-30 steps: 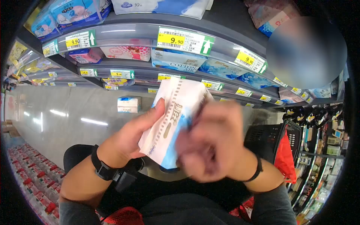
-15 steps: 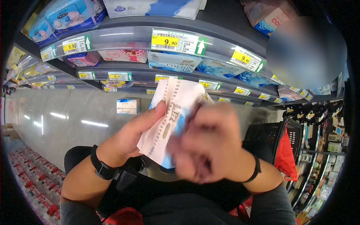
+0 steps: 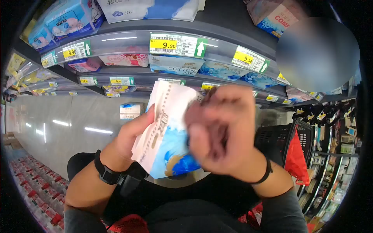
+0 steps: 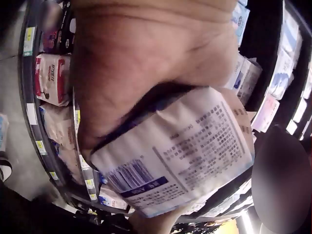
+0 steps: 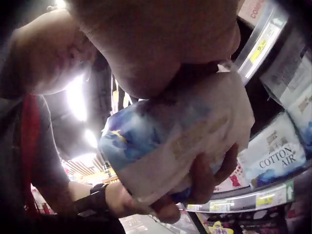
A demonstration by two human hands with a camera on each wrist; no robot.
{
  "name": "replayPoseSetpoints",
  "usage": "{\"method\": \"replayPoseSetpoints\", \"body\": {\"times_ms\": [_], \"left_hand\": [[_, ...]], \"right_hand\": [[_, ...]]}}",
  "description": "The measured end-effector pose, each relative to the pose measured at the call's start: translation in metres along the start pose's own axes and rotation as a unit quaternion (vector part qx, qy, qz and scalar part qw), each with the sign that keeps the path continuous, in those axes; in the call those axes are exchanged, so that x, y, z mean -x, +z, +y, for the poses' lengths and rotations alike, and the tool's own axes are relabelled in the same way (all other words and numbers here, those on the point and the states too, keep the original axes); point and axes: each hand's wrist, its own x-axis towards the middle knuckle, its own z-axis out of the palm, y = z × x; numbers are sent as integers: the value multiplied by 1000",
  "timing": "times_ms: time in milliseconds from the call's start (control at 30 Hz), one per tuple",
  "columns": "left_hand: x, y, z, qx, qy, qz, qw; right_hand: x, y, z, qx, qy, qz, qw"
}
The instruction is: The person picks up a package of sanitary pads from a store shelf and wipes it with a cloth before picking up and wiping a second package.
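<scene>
A soft white-and-blue pack of sanitary pads [image 3: 176,143] is held up in front of the body, tilted, with its printed front partly facing up. My left hand [image 3: 130,136] grips it from the left, thumb along the near side; in the right wrist view several left fingers [image 5: 204,180] curl round its underside. The right hand [image 3: 229,132] is blurred, its fingers bent at the pack's right end and covering that corner. I cannot tell whether they pinch it. The left wrist view shows the pack's back with a barcode [image 4: 129,173].
Shelves of pad packs [image 3: 176,64] with price labels [image 3: 165,43] run across the front. A similar pack [image 3: 131,111] lies on the grey floor [image 3: 89,108] ahead. To the right is a black basket [image 3: 272,136] with a red cloth [image 3: 296,159]. Red-and-white goods [image 3: 35,186] sit at left.
The pack has shifted slightly left and turned so more of its blue front shows. My right hand has moved a little up and right along its right end. The left hand keeps its grip.
</scene>
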Motion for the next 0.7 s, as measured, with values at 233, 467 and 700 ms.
{"method": "replayPoseSetpoints", "body": {"times_ms": [233, 467, 700], "left_hand": [[0, 4, 3, 55, 10, -27, 998], [4, 1, 8, 3, 24, 51, 998], [-1, 22, 9, -5, 36, 153, 987]], "right_hand": [[3, -10, 2, 1, 16, -37, 999], [16, -3, -13, -59, -86, -130, 986], [-1, -11, 2, 49, -49, -38, 997]]}}
